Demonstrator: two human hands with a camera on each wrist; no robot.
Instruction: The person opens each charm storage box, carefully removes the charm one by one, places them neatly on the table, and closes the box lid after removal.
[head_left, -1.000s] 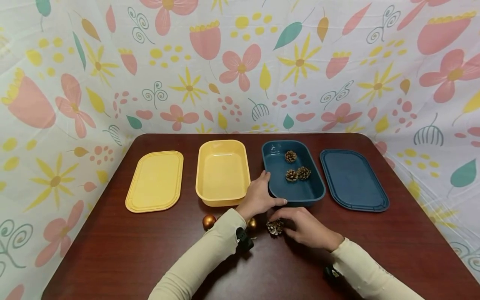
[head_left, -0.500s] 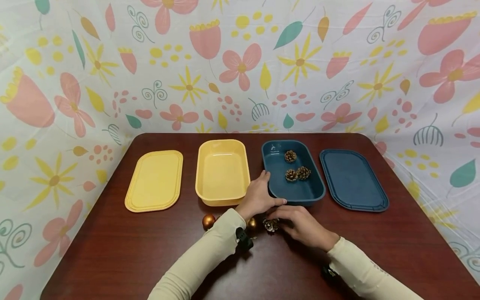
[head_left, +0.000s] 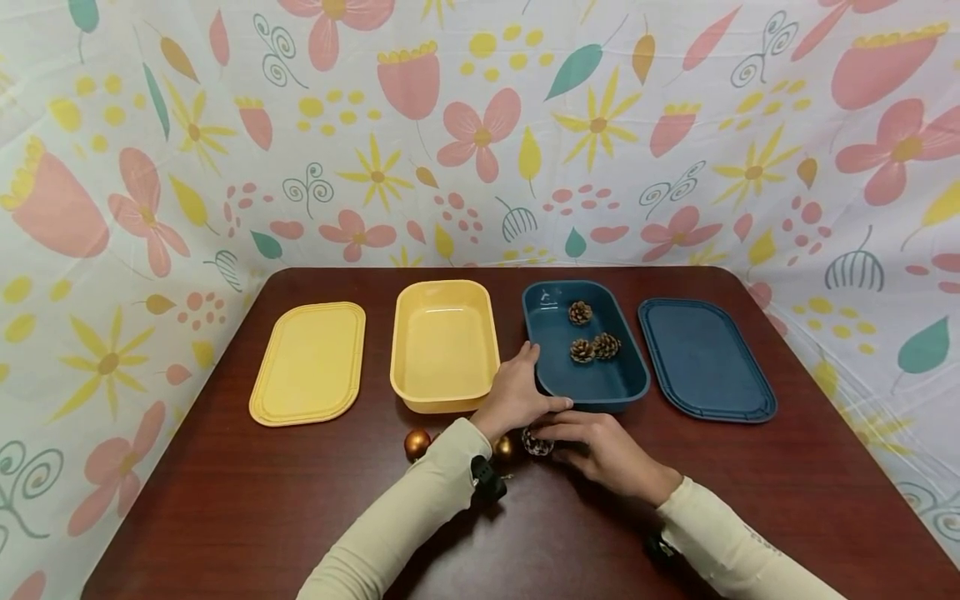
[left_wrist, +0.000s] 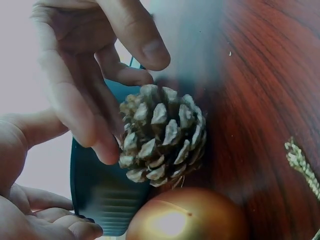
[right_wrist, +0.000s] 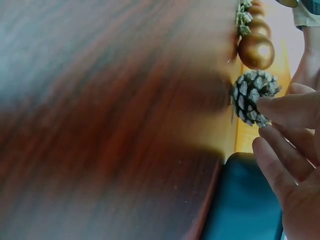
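My left hand rests at the near left corner of the blue plastic box, its spread fingers along the left side and its thumb at the front rim. Three pine cones lie inside that box. My right hand is at another pine cone on the table, just in front of the box. In the left wrist view, its fingers touch one side of this pine cone, while the thumb stands apart from it. A gold bauble sits beside the cone, partly behind my left forearm.
A yellow box stands left of the blue one. The yellow lid lies at far left, the blue lid at right. Near my left sleeve is a copper bauble. Golden cord shows in the left wrist view.
The pine cone at my right hand has shifted left and slightly away from me, closer to the gold bauble, and has turned. My right fingers moved left with it. The left hand has stayed put.
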